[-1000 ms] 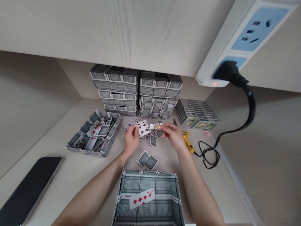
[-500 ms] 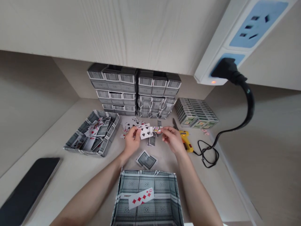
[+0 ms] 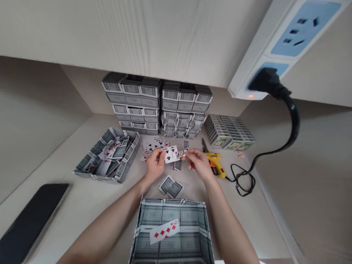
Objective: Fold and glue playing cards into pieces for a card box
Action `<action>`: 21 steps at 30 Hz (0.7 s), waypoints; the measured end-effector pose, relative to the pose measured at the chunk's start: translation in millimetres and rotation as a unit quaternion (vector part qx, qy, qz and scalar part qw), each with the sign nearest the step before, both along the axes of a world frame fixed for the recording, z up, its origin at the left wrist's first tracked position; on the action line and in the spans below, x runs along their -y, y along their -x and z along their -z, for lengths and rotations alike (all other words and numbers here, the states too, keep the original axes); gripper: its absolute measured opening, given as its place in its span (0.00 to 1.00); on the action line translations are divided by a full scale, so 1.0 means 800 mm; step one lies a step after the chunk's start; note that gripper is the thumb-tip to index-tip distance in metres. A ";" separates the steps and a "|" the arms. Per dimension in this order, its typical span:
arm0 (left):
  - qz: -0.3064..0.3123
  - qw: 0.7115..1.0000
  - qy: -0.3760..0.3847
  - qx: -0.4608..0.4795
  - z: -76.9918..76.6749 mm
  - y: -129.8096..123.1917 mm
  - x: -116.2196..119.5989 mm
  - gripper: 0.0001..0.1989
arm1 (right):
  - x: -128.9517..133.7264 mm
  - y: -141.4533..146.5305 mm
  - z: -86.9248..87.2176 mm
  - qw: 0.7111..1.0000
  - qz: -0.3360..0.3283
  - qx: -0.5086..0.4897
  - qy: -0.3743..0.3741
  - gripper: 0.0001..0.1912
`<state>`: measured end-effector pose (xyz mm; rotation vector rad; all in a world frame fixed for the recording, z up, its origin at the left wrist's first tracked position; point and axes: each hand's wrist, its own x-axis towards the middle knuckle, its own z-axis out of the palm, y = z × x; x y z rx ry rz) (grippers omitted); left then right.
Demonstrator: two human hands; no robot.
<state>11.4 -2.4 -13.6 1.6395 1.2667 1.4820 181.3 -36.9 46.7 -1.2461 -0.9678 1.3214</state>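
Note:
A clubs playing card (image 3: pixel 171 154) is pinched at its left edge by my left hand (image 3: pixel 155 163). My right hand (image 3: pixel 199 163) pinches a small card piece (image 3: pixel 180 154) with a coloured picture, which overlaps the right edge of the clubs card. Beneath and behind the hands lie loose clubs cards (image 3: pixel 151 142) and a partly hidden card (image 3: pixel 178 165). Two face-down cards (image 3: pixel 171 186) rest nearer to me. In front stands an open box made of cards (image 3: pixel 169 212), with a red diamonds card (image 3: pixel 164 231) inside.
A card-made tray (image 3: pixel 123 172) full of loose cards is at the left, near a black phone (image 3: pixel 33 220). Stacked card boxes (image 3: pixel 159 106) and packed decks (image 3: pixel 231 132) stand behind. A yellow glue gun (image 3: pixel 218 165) with a black cord (image 3: pixel 254 172) lies at the right, below a power strip (image 3: pixel 258 73).
My right hand has moved slightly left, bringing the small piece onto the edge of the clubs card. That card has tilted a little in my left hand.

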 end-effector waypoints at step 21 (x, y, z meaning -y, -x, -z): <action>0.008 0.999 -0.019 -0.029 0.001 -0.001 0.001 0.08 | 0.000 0.001 -0.001 1.000 0.016 -0.003 0.009 0.13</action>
